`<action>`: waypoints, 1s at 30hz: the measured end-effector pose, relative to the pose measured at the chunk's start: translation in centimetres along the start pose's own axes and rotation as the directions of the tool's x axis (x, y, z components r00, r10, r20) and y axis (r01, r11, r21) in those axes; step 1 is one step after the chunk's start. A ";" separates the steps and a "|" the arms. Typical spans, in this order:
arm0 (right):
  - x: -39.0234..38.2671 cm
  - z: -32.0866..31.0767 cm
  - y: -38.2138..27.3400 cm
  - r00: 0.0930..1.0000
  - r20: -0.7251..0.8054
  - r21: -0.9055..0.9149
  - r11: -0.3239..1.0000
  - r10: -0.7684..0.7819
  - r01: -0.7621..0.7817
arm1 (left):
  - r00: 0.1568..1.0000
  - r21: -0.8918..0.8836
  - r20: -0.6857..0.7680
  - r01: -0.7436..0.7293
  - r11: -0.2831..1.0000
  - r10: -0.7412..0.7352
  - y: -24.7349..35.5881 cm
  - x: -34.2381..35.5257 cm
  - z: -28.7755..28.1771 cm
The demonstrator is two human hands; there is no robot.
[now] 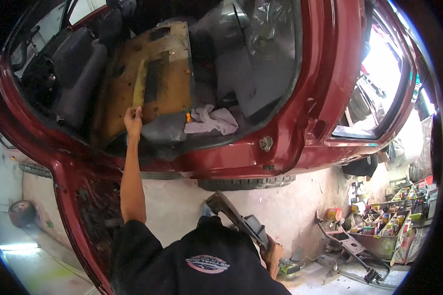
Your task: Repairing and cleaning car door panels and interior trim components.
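**Reaching into the stripped red car**

Leaning at the open side of the red car body [290, 123], the person stretched the left hand [133, 120] up over the sill, fingers pinched together on the lower end of a yellow strip [140, 83]. That strip lay against the brown floor panel [172, 93], near the panel's left edge, beside a dark slot. A crumpled pale rag [211, 120] sat at the panel's lower right corner, well apart from the hand. The grey seat [79, 73] stood left of the panel. Down at the person's side, the right hand [272, 253] was closed around a dark trim piece [236, 216] angled up toward the car. Cluttered boxes [384, 223] stood on the floor at right.
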State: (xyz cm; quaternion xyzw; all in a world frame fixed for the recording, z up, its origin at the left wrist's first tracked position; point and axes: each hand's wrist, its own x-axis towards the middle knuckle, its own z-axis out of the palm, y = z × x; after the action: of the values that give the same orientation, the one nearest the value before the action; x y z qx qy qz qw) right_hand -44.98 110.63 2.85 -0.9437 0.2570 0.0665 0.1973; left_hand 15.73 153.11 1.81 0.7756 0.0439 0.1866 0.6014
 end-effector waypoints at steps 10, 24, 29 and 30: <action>1.5 -0.8 1.1 0.994 0.032 -0.004 0.995 -0.102 0.102 | 0.974 0.037 -0.213 -0.068 0.997 0.075 -1.6 -17.4 -2.1; 4.4 -6.4 6.6 0.881 -0.203 0.180 0.868 -0.426 0.462 | 0.960 -0.011 -0.122 0.253 0.967 -0.253 3.7 -50.1 -2.7; 4.1 -11.5 6.7 0.823 -0.351 0.326 0.765 -0.448 0.555 | 0.956 -0.058 -0.104 0.268 0.962 -0.273 7.6 -57.9 -2.6; 3.9 -12.5 6.5 0.797 -0.403 0.377 0.712 -0.450 0.593 | 0.949 -0.074 -0.078 0.301 0.951 -0.306 8.1 -59.0 -2.3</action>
State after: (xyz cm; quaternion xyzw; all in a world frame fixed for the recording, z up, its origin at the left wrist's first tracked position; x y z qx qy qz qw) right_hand -44.61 98.61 11.22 -0.8958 0.0107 -0.1944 0.3995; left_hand -40.93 135.74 -3.99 0.7317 0.1835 0.1275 0.6440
